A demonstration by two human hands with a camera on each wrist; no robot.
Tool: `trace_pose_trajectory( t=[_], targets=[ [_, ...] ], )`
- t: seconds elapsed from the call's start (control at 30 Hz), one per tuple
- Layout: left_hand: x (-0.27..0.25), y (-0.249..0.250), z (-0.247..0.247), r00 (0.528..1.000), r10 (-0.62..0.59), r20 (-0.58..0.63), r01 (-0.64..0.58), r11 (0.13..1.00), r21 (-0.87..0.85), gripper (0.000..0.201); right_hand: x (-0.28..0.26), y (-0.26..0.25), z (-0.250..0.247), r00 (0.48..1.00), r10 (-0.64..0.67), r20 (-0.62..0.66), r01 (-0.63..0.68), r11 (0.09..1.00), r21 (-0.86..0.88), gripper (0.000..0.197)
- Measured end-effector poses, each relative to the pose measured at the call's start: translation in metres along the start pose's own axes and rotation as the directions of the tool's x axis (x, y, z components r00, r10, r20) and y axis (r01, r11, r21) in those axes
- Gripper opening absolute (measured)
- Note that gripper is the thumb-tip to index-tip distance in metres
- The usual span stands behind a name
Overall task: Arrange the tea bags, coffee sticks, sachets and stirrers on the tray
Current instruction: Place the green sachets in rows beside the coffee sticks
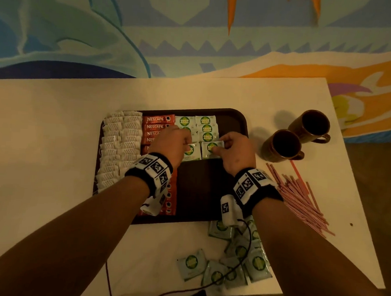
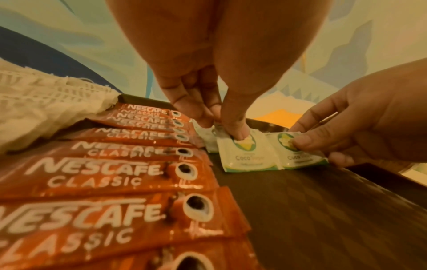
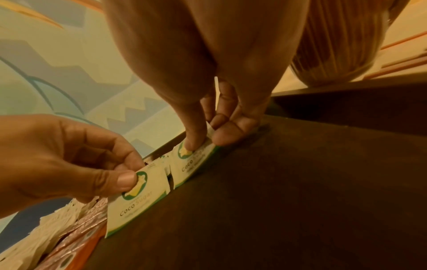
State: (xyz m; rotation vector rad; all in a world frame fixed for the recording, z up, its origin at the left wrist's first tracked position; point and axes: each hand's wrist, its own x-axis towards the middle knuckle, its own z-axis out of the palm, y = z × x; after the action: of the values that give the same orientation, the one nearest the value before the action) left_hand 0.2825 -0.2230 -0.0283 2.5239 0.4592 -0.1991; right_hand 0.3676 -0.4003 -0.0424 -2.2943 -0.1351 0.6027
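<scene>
Both forearms reach forward over the near tabletop [image 1: 54, 121], wrists banded with marker cuffs. Left hand [image 1: 170, 144] is bent down, thumb and fingers pinching a green-and-white sugar sachet [image 2: 245, 155] lying on the dark tray [image 1: 201, 189]. Right hand [image 1: 234, 152] does the same: its grip pinches the neighbouring sachet [image 2: 298, 155], just beside the first. More sachets sit in two columns [image 1: 206, 128] behind those two. Red coffee sticks [image 1: 157, 127] run in a column left of them, overlapping; white tea bags [image 1: 119, 147] fill the tray's left edge. Loose sachets [image 1: 228, 266] lie scattered on the tabletop near the tray's front right corner. Pink stirrers [image 1: 301, 197] lie piled right of the tray, partly behind the right wrist. Two brown mugs [image 1: 296, 135] stand beyond the stirrers.
</scene>
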Motion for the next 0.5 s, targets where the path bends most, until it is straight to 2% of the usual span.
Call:
trace_pose_trajectory(
  t=[0.23,0.5],
  targets=[
    [0.0076,-0.0013,-0.001,0.999,0.032,-0.009,-0.032,0.999,0.009,0.01,0.0068,-0.0046,0.0062,0.998,0.017,-0.062,-0.021,0.998,-0.064,0.038],
    [0.0076,-0.0027,0.0006,1.0,0.025,-0.005,-0.025,1.0,0.018,0.011,0.0052,-0.0074,0.0085,0.998,0.001,-0.069,-0.008,0.995,-0.099,0.039]
  ],
)
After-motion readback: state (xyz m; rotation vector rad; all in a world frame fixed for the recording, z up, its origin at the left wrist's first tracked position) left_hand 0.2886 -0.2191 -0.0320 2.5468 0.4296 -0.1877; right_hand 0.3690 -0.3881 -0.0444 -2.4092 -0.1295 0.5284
